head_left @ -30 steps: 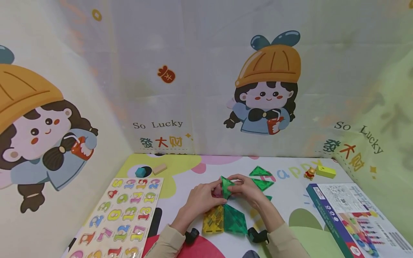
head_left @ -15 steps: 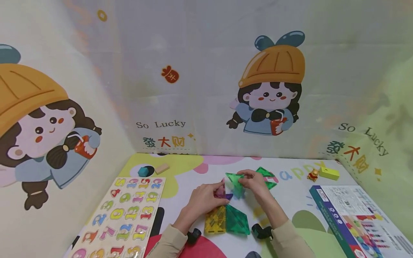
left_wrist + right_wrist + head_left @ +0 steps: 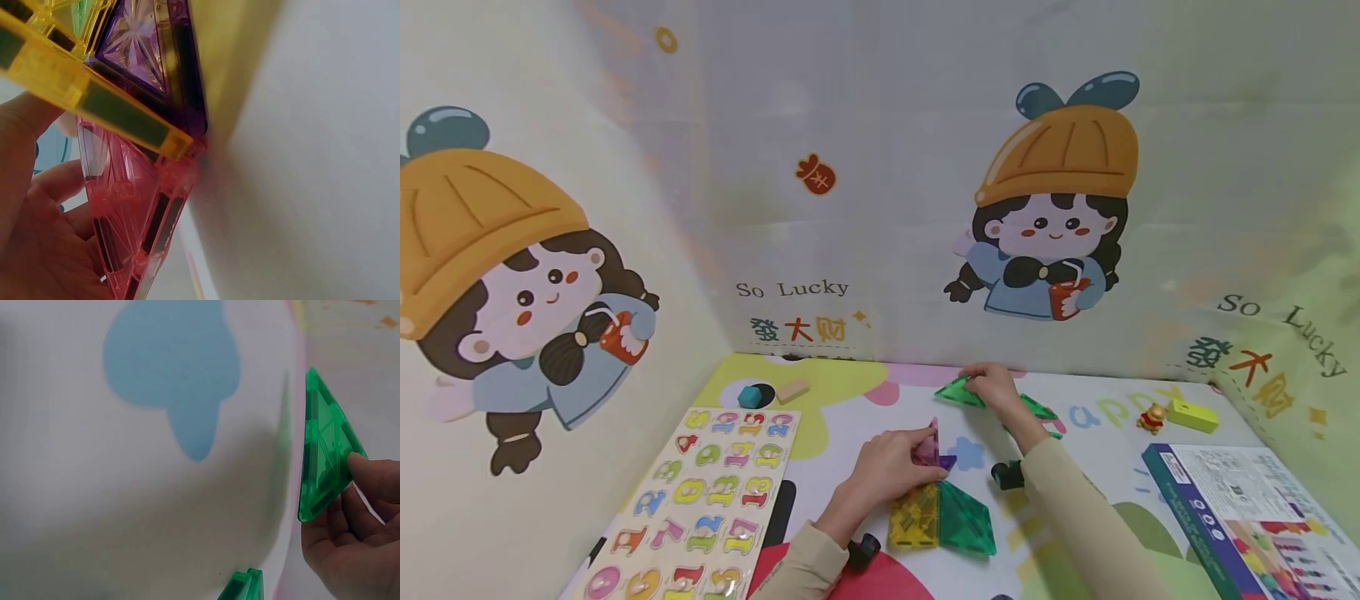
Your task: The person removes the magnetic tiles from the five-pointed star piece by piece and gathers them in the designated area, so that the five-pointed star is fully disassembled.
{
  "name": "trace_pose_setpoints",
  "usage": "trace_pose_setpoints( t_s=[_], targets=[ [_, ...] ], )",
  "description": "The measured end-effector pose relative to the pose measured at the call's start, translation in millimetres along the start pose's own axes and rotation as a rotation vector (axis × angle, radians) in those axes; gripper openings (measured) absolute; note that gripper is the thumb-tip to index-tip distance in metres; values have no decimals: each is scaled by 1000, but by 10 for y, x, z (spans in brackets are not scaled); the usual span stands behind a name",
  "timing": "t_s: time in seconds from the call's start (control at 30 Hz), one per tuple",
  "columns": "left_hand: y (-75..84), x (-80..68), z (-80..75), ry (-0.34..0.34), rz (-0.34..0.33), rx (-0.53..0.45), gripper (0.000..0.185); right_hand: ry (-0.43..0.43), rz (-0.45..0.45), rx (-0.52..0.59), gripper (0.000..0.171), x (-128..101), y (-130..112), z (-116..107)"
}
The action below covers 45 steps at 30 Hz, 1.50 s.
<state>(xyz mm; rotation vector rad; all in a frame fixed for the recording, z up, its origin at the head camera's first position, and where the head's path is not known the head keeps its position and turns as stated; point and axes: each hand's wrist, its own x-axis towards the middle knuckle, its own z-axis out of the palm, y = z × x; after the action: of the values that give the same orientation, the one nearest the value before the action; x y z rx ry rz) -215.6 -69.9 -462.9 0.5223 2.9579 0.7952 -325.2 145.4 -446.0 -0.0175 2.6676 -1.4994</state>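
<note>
We see a green triangle tile [image 3: 961, 392] beyond the pink and purple tiles [image 3: 927, 448], with yellow [image 3: 914, 525] and green [image 3: 964, 527] squares before them.

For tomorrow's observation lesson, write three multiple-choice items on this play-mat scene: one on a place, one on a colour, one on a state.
1. Where does the number puzzle lie?
A. on the mat's left side
B. on the box
C. against the back wall

2. What colour is the triangle the right hand holds?
A. yellow
B. green
C. pink

3. How is the left hand?
A. flat on the mat, holding nothing
B. gripping the upright pink and purple tiles
C. lifted clear of the tiles

Key:
1 A, the number puzzle lies at the left of the mat, far from the box.
2 B, the right hand pinches a green triangle at the far edge.
3 B, the left hand has its fingers round the pink and purple tiles.
</note>
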Motion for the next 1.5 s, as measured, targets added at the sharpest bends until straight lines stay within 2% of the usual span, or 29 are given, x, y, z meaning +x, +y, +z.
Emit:
trace_pose_setpoints(
  t_s=[0.2, 0.4, 0.47, 0.77, 0.93, 1.03, 1.23, 1.5],
  targets=[
    [38, 17, 36, -5, 1, 6, 73, 2, -38, -62, 35, 67, 25, -3],
    [38, 14, 26, -5, 7, 3, 74, 49, -86, -116, 32, 2, 47, -35],
    [28, 10, 15, 5, 10, 1, 73, 18, -114, -112, 29, -63, 45, -46],
    [-15, -4, -10, 22, -1, -15, 71, -267, -135, -7, 24, -586, 22, 3],
    [-26, -25, -17, 38, 15, -1, 72, -351, -154, 11, 23, -839, 1, 140],
    [-29, -32, -19, 47, 28, -3, 73, -357, -135, 20, 24, -920, -16, 234],
    [-24, -33, -4, 62, 48, -10, 73, -305, -74, 29, 23, -946, -29, 390],
    [-1, -51, 18, 65, 63, 0, 72, -308, -30, 99, 20, -942, 16, 406]
  ],
)
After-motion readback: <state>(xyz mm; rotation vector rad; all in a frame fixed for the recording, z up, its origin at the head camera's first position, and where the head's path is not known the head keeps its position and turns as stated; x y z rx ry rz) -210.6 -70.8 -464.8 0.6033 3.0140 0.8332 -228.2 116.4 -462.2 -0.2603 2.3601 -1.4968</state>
